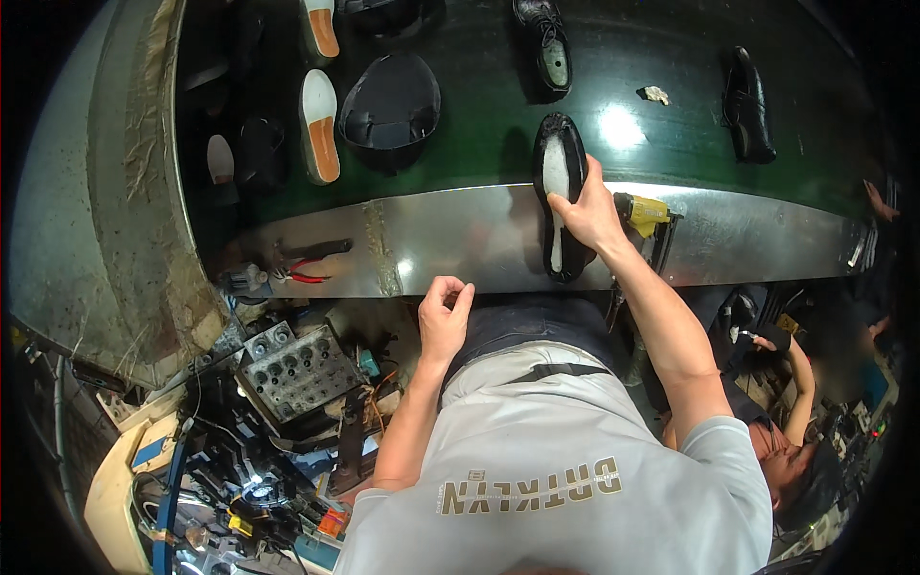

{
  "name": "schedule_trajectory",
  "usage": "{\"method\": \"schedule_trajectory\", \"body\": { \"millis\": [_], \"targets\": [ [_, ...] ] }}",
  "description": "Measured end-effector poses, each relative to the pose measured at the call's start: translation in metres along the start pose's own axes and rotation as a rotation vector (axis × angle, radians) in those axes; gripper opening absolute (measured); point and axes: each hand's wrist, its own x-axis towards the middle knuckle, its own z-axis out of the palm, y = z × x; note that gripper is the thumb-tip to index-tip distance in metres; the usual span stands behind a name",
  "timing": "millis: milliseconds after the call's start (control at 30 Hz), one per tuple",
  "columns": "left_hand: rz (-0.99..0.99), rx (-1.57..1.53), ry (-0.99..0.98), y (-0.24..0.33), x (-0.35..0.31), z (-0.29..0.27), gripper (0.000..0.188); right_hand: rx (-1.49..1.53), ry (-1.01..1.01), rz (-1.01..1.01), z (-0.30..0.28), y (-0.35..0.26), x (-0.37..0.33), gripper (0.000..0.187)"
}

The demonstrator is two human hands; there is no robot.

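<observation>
My right hand (589, 211) grips a black shoe (555, 171) from its right side, with the thumb across its underside. The shoe is sole side up, showing a long white insole board framed by the black upper's turned-in edge. It is held over the metal ledge (460, 230), its far end above the green belt. My left hand (444, 321) is in front of the ledge's near edge, touching no shoe. Its fingers are curled in toward the thumb; whether something small is between them cannot be made out.
A yellow air-tool (647, 213) lies right of my right wrist. Red-handled pliers (307, 270) rest on the ledge at left. Soles (319, 125), a black bin (391, 110), a laced shoe (544, 43) and another black shoe (747, 105) sit on the green belt (460, 144). A co-worker (795, 412) is at right.
</observation>
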Motion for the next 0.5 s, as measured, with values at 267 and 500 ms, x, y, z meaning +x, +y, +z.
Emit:
{"method": "schedule_trajectory", "body": {
  "millis": [267, 500],
  "targets": [
    [0.156, 0.086, -0.113, -0.004, 0.0, -0.039, 0.013, -0.485, 0.166, -0.1, 0.053, 0.025, -0.002, 0.069],
    [0.115, 0.024, -0.078, -0.056, -0.002, -0.101, 0.02, -0.583, 0.282, 0.041, 0.066, 0.026, -0.015, 0.071]
  ]
}}
